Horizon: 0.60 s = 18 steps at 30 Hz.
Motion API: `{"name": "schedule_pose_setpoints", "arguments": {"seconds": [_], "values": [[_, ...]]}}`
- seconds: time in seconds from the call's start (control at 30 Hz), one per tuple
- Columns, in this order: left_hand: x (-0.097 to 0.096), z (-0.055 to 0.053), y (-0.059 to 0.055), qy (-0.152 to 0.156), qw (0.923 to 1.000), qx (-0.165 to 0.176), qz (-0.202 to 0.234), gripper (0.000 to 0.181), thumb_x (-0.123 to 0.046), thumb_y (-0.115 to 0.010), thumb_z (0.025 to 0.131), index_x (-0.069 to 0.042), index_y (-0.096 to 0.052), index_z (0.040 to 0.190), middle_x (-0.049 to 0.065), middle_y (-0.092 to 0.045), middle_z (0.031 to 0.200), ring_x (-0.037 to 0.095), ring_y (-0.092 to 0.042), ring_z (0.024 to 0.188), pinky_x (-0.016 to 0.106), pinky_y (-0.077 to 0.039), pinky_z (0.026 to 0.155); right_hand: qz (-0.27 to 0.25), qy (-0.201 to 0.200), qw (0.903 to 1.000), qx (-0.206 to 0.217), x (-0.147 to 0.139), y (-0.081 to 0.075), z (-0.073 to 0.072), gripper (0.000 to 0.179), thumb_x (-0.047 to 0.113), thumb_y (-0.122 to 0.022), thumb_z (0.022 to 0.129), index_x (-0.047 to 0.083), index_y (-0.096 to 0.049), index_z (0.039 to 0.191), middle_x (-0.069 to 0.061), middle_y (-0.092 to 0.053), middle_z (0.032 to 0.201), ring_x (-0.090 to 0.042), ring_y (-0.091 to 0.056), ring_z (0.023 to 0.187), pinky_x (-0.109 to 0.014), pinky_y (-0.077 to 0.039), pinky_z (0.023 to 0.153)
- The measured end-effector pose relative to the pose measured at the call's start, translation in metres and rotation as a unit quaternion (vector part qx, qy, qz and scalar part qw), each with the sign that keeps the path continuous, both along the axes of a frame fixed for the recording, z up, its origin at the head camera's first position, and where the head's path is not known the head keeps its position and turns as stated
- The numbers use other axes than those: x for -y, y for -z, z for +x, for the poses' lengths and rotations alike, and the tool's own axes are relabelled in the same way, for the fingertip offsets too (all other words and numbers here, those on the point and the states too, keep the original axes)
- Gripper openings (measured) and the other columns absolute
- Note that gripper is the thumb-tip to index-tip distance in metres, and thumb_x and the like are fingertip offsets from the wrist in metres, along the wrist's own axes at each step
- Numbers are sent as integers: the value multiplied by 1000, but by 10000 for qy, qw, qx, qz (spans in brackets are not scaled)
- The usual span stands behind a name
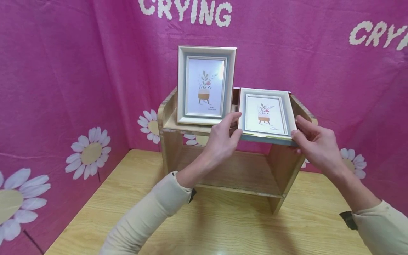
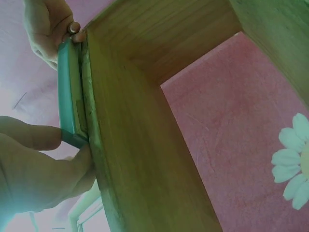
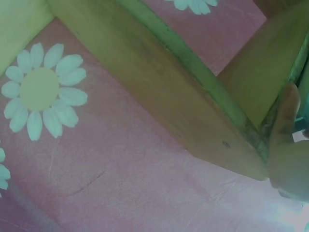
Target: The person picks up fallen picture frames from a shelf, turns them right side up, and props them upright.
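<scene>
Both hands hold a white-and-blue picture frame (image 1: 289, 117) with a potted-plant print, leaned well back on the top of a small wooden shelf (image 1: 276, 203). My left hand (image 1: 221, 140) pinches its left edge low down, thumb and forefinger near the corner. At the opposite lower corner, my right hand (image 1: 320, 147) grips the frame between thumb and fingers. In the left wrist view, the frame's blue bottom edge (image 2: 67, 92) lies along the shelf's front edge. A matching picture frame (image 1: 206, 85) stands upright on the shelf top, just left of the held one.
The shelf stands on a light wood-grain table (image 1: 134, 209), with a lower board (image 1: 229, 171) beneath its top. Raised side panels (image 1: 165, 109) bound the top. Behind and to the left hangs a pink curtain (image 1: 124, 63) with white daisies and lettering.
</scene>
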<state>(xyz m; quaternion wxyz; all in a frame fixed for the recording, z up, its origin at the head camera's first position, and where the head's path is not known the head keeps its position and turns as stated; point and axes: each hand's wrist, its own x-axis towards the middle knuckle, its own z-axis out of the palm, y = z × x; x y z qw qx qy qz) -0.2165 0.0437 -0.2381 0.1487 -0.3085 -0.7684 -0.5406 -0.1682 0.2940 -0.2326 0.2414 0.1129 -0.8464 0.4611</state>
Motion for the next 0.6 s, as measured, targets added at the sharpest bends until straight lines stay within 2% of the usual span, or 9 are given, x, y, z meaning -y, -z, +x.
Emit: {"name": "schedule_pose_setpoints", "arguments": {"seconds": [0.13, 0.23, 0.37, 0.43, 0.6], "values": [[2, -1, -2, 74, 9999, -36, -118, 45, 1, -54, 97, -1, -48, 142, 16, -59, 134, 23, -60, 119, 22, -50, 98, -175, 98, 9984, -526, 3, 4, 0, 52, 6, -58, 97, -4, -42, 145, -27, -39, 148, 8, -65, 91, -14, -56, 58], [4, -1, -4, 204, 9996, 122, -120, 48, 1, -55, 97, -2, -44, 144, 16, -53, 143, 25, -56, 127, 22, -49, 100, -290, 180, 9957, -861, 6, 6, 0, 53, 4, -60, 95, 0, -43, 145, -25, -43, 145, 8, -61, 104, -13, -56, 64], [5, -2, -7, 394, 9985, 293, -223, 54, 1, -53, 98, -6, -37, 149, 19, -48, 148, 26, -53, 131, 24, -47, 103, -389, 320, 9926, -1101, 8, 10, 1, 52, 3, -60, 94, 3, -45, 145, -22, -45, 144, 7, -61, 104, -12, -55, 69], [6, -3, -9, 444, 9982, 301, -281, 57, 2, -52, 97, -7, -35, 151, 20, -49, 146, 24, -53, 130, 24, -47, 103, -377, 405, 9919, -1140, 8, 13, 1, 52, 4, -60, 95, 6, -46, 145, -21, -46, 145, 6, -62, 102, -13, -55, 68], [6, -5, -11, 520, 9981, 212, -248, 60, 5, -53, 95, -7, -35, 151, 19, -50, 146, 22, -54, 129, 25, -47, 103, -388, 493, 9905, -1226, 10, 16, 0, 50, 5, -60, 96, 8, -47, 144, -17, -47, 145, -1, -61, 112, -11, -52, 79]]}}
